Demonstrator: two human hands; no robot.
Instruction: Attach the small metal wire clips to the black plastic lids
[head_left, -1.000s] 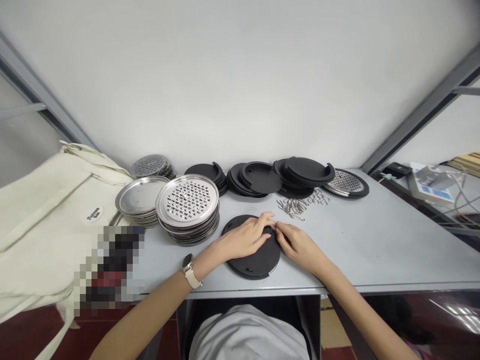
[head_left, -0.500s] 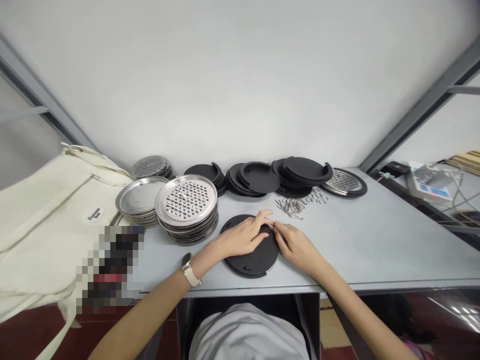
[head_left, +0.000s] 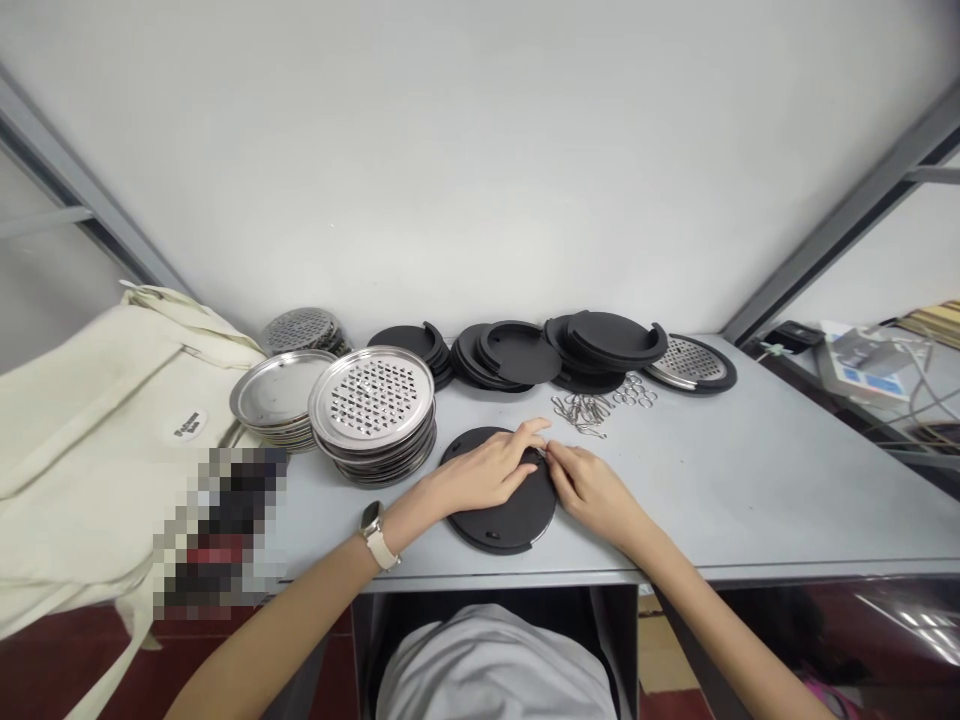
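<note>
In the head view, a round black disc with small slots lies flat near the table's front edge. A thin bright rim shows at its lower right. My left hand rests across the disc from the left, with the forefinger raised, the thumb apart and the other fingers bent down onto it. Against the disc's upper right edge, my right hand is closed in a pinch that meets the left fingertips. Whatever lies between those fingertips is too small and covered to make out. Beyond the hands lie metal hooks and metal rings.
Left of the disc stand a stack of metal grater plates and a stack of plain metal plates. Black discs are piled along the wall, beside a grater plate in a black holder. A cream bag covers the left end.
The view has shifted very slightly. Both hands stay in nearly the same place on the disc.
</note>
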